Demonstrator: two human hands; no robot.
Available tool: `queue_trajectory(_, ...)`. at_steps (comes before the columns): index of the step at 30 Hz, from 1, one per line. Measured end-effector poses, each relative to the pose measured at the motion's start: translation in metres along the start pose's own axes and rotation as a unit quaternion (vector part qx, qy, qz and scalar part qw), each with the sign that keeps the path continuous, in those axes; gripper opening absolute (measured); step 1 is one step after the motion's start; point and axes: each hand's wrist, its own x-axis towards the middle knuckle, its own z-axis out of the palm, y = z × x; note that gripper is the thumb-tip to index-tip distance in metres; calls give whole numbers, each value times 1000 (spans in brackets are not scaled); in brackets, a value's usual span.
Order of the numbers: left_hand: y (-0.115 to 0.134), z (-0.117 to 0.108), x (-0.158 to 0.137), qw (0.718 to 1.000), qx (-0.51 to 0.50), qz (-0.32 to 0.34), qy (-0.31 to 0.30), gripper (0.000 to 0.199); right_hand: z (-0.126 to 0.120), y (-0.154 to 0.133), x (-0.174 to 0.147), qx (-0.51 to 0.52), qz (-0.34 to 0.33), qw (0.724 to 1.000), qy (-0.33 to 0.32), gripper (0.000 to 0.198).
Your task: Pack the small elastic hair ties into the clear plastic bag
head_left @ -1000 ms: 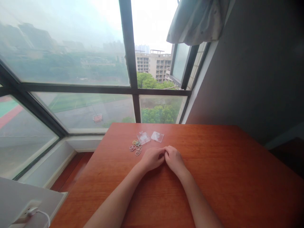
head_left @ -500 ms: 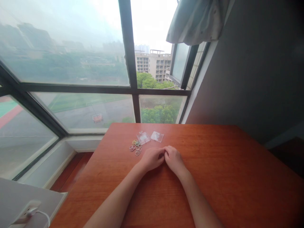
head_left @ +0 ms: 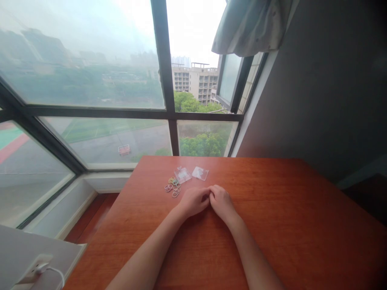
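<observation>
On the wooden table, my left hand (head_left: 196, 201) and my right hand (head_left: 221, 202) meet at the fingertips. Both sets of fingers are curled and closed; their inner sides face away, so anything held inside is hidden. Just beyond the left hand lies a loose group of small elastic bands (head_left: 175, 192), in pinkish, yellow and greenish tones. Behind them is a clear plastic packet (head_left: 183, 175) with something whitish on or in it. To its right, a second clear packet (head_left: 200, 173) lies flat, past the fingertips.
The reddish-brown table (head_left: 278, 217) reaches up to the windows. A dark-framed window pane (head_left: 231, 82) stands ajar below a bunched curtain (head_left: 250, 28). A grey wall (head_left: 314, 100) rises on the right. At lower left, a white plug (head_left: 40, 269) with a cable sits in a socket.
</observation>
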Motion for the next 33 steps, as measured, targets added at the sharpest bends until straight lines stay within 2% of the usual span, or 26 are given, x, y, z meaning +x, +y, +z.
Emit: queue_trajectory(33,0,-1,0,1000,-12,-3,-4,15,-2,-2,0,-2,5,1000,-10,22)
